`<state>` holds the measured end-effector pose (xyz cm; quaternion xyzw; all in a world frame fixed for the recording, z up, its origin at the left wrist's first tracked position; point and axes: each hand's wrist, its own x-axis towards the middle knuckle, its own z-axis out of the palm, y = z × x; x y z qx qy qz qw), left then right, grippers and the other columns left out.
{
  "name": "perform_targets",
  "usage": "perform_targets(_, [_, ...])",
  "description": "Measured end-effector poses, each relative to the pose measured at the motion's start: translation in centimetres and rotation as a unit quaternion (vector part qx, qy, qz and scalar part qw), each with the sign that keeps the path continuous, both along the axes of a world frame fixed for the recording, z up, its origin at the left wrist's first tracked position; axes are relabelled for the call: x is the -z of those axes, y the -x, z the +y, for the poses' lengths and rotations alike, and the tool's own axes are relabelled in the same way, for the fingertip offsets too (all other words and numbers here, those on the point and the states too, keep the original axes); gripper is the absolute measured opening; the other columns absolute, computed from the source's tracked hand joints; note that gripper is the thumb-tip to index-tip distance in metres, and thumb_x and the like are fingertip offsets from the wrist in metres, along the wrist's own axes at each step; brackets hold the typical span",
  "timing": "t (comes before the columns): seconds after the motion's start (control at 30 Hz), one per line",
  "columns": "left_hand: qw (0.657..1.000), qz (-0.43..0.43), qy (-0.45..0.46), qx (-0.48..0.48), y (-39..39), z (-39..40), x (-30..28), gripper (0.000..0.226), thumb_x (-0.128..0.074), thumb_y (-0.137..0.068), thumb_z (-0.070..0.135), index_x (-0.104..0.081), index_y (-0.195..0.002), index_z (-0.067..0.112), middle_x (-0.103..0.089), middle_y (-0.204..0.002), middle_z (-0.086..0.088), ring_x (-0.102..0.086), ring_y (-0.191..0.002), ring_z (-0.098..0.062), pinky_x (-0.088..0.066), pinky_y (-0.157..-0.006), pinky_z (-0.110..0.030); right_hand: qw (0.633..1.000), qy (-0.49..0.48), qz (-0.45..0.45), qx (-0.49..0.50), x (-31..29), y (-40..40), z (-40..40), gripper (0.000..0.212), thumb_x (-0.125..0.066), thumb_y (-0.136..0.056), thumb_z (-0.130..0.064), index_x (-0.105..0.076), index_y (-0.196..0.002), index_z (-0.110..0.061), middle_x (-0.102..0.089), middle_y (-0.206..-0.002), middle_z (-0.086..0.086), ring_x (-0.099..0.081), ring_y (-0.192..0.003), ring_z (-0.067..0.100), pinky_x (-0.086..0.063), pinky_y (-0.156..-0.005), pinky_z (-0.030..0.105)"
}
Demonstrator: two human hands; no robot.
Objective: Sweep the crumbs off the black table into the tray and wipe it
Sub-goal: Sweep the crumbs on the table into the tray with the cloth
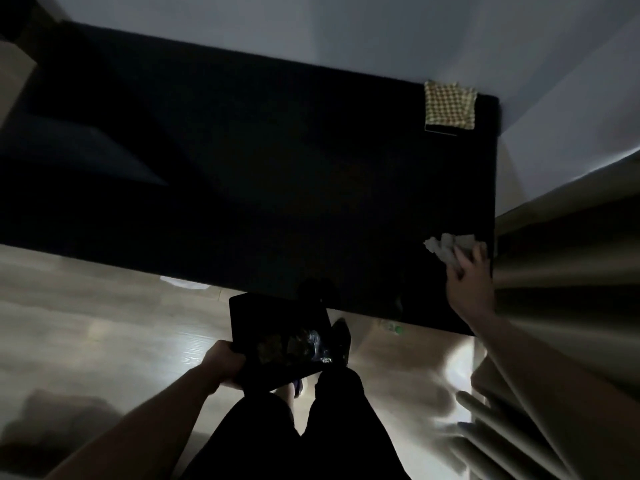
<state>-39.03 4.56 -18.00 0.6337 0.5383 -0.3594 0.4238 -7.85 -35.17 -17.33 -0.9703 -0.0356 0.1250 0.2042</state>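
Note:
The black table (263, 188) fills the middle of the head view in dim light. My left hand (223, 362) grips the near left corner of a black tray (263, 313), held just below the table's front edge. Brownish crumbs and a shiny wrapper (294, 344) lie in the tray. My right hand (467, 271) rests on a crumpled white tissue (446, 245) at the table's right front corner, fingers over it. Any crumbs on the dark tabletop are too dim to make out.
A yellow checked cloth (449, 105) lies on a dark flat object at the table's far right corner. Beige curtains (561, 271) hang close on the right. A white wall runs behind the table. My dark-trousered legs (311, 427) stand on a light wooden floor (104, 323).

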Motion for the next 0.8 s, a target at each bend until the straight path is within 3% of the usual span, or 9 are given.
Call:
perform_targets(0.1, [1.000,0.008,0.007,-0.012,0.2,-0.9,0.9,0.026,-0.061,-0.067,0.019,-0.076,-0.084,0.004,-0.079,-0.078,-0.017,-0.078,-0.071,-0.034,-0.066,-0.071,-0.049,0.999,-0.033,-0.024,-0.023,0.6,4.5,3.6,0.049,-0.052,-0.104,-0.013,-0.052,-0.152,-0.024,-0.032,-0.167,0.010,-0.023,-0.156,0.033,-0.031,-0.123,0.056])
perform_targets(0.23, [0.999,0.003,0.020,-0.047,0.1,-2.5,2.1,0.032,-0.065,-0.065,0.017,-0.076,-0.090,0.003,-0.078,-0.082,-0.019,-0.078,-0.074,-0.037,-0.065,-0.072,-0.053,0.974,-0.188,0.030,-0.119,-0.1,13.1,9.3,0.043,-0.050,-0.099,-0.008,-0.068,-0.136,-0.018,-0.051,-0.156,0.003,-0.038,-0.152,0.019,-0.036,-0.121,0.045])
perform_targets(0.33, [0.996,0.003,0.032,-0.083,-0.9,-4.4,0.7,0.019,-0.063,-0.078,0.002,-0.072,-0.094,-0.003,-0.075,-0.090,-0.027,-0.077,-0.077,-0.043,-0.065,-0.067,-0.055,0.937,-0.250,0.142,-0.199,-2.0,18.8,12.1,0.044,-0.047,-0.100,-0.011,-0.068,-0.137,-0.022,-0.050,-0.149,-0.024,-0.039,-0.143,-0.011,-0.034,-0.121,0.027])
perform_targets(0.4, [0.994,0.002,0.029,-0.102,-1.3,-5.3,0.0,0.022,-0.064,-0.075,0.002,-0.072,-0.095,-0.003,-0.075,-0.090,-0.027,-0.077,-0.079,-0.042,-0.064,-0.070,-0.057,0.925,-0.261,0.176,-0.215,-3.2,20.5,12.7,0.046,-0.050,-0.099,-0.004,-0.067,-0.137,-0.023,-0.042,-0.140,-0.040,-0.034,-0.134,-0.027,-0.031,-0.119,0.018])
perform_targets(0.47, [0.992,-0.005,0.040,-0.117,-0.5,-5.6,1.1,0.023,-0.065,-0.072,0.004,-0.072,-0.093,-0.002,-0.076,-0.088,-0.026,-0.077,-0.080,-0.041,-0.064,-0.075,-0.059,0.926,-0.274,0.183,-0.185,-3.9,20.2,12.5,0.046,-0.050,-0.099,-0.003,-0.068,-0.135,-0.024,-0.045,-0.138,-0.040,-0.039,-0.134,-0.023,-0.033,-0.119,0.017])
perform_targets(0.63, [0.992,-0.010,0.046,-0.116,1.2,-5.5,5.4,0.038,-0.069,-0.059,0.018,-0.076,-0.092,0.000,-0.079,-0.081,-0.019,-0.079,-0.079,-0.036,-0.064,-0.079,-0.055,0.943,-0.298,0.132,-0.069,-5.5,12.2,8.4,0.050,-0.054,-0.099,0.000,-0.065,-0.139,-0.027,-0.061,-0.144,-0.017,-0.052,-0.138,-0.001,-0.041,-0.118,0.030])
perform_targets(0.8, [0.993,0.000,0.043,-0.106,1.1,-6.0,5.5,0.040,-0.073,-0.058,0.021,-0.075,-0.093,0.001,-0.079,-0.081,-0.019,-0.078,-0.078,-0.037,-0.064,-0.078,-0.054,0.973,-0.229,-0.016,-0.027,-4.9,1.4,2.2,0.046,-0.054,-0.103,-0.001,-0.060,-0.145,-0.018,-0.053,-0.155,-0.002,-0.038,-0.152,0.016,-0.034,-0.124,0.044])
